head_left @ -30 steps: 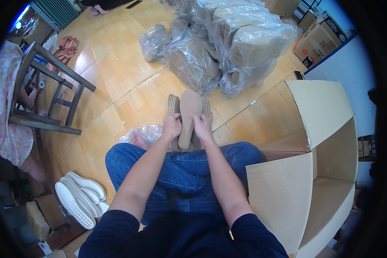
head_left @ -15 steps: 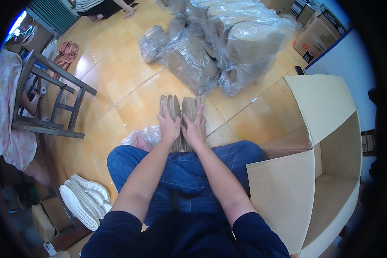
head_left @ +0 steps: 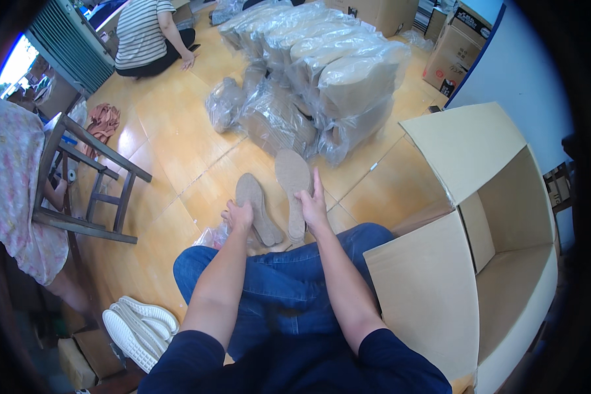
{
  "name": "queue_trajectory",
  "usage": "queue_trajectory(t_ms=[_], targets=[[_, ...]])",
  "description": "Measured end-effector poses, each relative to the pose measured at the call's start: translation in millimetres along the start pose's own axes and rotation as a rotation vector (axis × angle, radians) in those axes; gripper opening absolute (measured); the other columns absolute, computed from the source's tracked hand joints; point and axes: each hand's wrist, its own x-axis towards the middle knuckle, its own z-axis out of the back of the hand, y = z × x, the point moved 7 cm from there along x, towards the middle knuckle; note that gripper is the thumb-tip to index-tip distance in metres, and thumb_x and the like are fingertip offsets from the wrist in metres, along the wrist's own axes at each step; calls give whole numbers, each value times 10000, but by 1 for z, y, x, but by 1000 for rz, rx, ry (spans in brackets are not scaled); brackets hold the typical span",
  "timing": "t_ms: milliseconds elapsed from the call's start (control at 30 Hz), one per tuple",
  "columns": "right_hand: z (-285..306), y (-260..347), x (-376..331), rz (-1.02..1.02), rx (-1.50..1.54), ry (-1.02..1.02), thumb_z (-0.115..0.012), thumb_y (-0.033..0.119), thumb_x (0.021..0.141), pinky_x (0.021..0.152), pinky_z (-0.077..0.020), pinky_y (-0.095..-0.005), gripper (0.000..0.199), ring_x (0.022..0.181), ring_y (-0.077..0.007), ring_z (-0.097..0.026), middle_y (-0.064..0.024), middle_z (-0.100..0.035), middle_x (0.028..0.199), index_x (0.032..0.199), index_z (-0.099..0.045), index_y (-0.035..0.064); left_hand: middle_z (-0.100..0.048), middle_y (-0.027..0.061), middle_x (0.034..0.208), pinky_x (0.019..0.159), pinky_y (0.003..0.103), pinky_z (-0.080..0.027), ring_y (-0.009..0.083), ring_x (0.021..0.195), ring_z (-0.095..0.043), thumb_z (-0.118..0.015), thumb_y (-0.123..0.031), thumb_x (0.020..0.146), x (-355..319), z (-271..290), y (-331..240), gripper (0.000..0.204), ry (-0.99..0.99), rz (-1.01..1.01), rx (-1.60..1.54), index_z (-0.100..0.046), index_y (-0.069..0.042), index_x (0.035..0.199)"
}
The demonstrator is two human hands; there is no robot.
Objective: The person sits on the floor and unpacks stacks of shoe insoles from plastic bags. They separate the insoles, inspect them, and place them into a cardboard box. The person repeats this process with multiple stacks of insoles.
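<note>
My left hand (head_left: 240,215) is closed round the outer side of a small stack of brown shoe soles (head_left: 251,190), whose flat top face is turned up. In my right hand (head_left: 313,209) is another bundle of brown soles (head_left: 293,176), tilted with its broad face toward me and its lower end just above my lap. My right thumb lies over the face, with a finger stretched along the edge. A gap separates the two bundles. How many soles each hand holds cannot be made out.
Plastic-wrapped soles (head_left: 354,85) are piled ahead on the tiled floor. An open cardboard box (head_left: 420,282) stands close on my right. White soles (head_left: 138,331) lie at my left, below a wooden stool (head_left: 92,230). Another person (head_left: 148,36) sits far left; clear plastic (head_left: 211,236) lies near my left hand.
The two bundles stood on edge side by side; now they are apart, with broad faces showing. The right one is raised and tilted. My view has shifted, bringing more of the other person in.
</note>
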Motion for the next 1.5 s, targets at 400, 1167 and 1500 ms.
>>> queue_trajectory(t_ms=[400, 1167, 1500], targets=[[-4, 80, -36, 157, 175, 261, -579, -26, 789, 1147, -244, -337, 879, 1413, -248, -280, -188, -229, 1543, 1532, -111, 3, -415, 123, 1436, 1086, 393, -334, 233, 1301, -415, -391, -483, 1011, -166, 10, -104, 644, 1123, -438, -1111, -257, -77, 1493], [11, 38, -22, -66, 40, 77, -743, 158, 865, 751, -487, -219, 369, 847, -73, -589, -31, -627, 952, 1139, -577, -27, -597, 124, 1214, 936, 385, -517, 229, 1093, -607, -656, -146, 845, -134, 0, -90, 514, 1154, -179, -1189, -482, -10, 1309], [18, 53, -19, -77, 426, -2, -584, 50, 940, 841, -486, -247, 210, 934, -111, -602, -95, -640, 1034, 1136, -548, -20, -611, 152, 1224, 967, 398, -503, 256, 1105, -614, -656, -205, 842, -124, -5, -81, 530, 1097, -190, -1154, -502, 12, 1300]])
